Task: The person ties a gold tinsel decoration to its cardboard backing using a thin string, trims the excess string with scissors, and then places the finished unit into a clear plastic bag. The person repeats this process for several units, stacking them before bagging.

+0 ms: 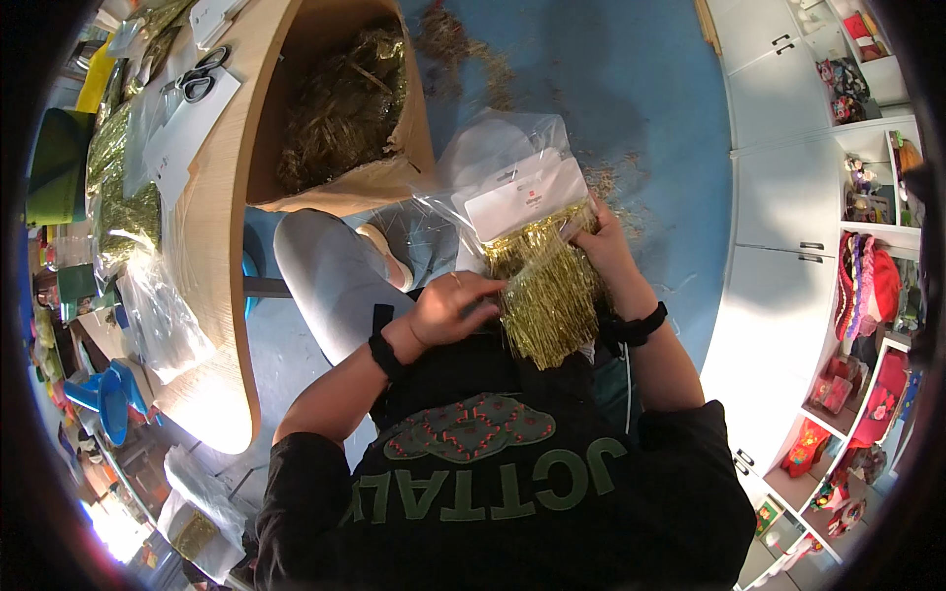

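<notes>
My right hand (610, 240) grips the right edge of a clear plastic bag (543, 133). A white header card (526, 193) with printing lies in the bag's upper part. Below the card hangs a gold tinsel fringe (554, 310), spread over my lap; how much of it is inside the bag is hard to tell. My left hand (454, 306) is at the fringe's left edge, thumb and forefinger apart. Its fingertips are at or very near the strands, and I see nothing held between them.
A cardboard box (417, 140) of gold tinsel (340, 111) stands beside a wooden table (222, 399). On the table lie scissors (198, 80), white cards (188, 137), bagged tinsel (126, 185) and plastic bags (166, 318). Tinsel scraps (495, 74) litter the blue floor. White cabinets (783, 192) stand at right.
</notes>
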The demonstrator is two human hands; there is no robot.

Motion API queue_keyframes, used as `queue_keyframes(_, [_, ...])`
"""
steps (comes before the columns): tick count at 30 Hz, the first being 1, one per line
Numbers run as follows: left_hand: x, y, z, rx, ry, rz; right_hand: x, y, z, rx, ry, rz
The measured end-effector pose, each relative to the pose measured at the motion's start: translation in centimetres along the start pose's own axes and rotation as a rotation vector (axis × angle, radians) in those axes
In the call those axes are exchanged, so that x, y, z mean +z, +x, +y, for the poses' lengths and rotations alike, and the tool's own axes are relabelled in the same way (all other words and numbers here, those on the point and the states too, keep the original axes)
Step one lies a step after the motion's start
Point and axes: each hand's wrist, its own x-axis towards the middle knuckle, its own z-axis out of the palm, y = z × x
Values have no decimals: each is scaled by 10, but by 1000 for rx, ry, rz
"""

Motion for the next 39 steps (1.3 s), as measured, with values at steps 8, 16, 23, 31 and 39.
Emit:
queue_keyframes(8, [-2, 19, -53, -1228, -1033, 68, -1, 3, -1, -3, 45, -72])
queue_keyframes(16, [26, 8, -69, -593, -479, 174, -2, 3, 1, 3, 57, -60])
queue_keyframes(23, [35, 19, -58, -296, 122, 125, -6, 7, 9, 7, 127, -57])
queue_keyframes(31, [36, 40, -64, -231, 355, 229, -5, 5, 8, 0, 75, -36])
queue_keyframes(39, [20, 19, -57, -110, 108, 230, -2, 2, 3, 16, 131, -22])
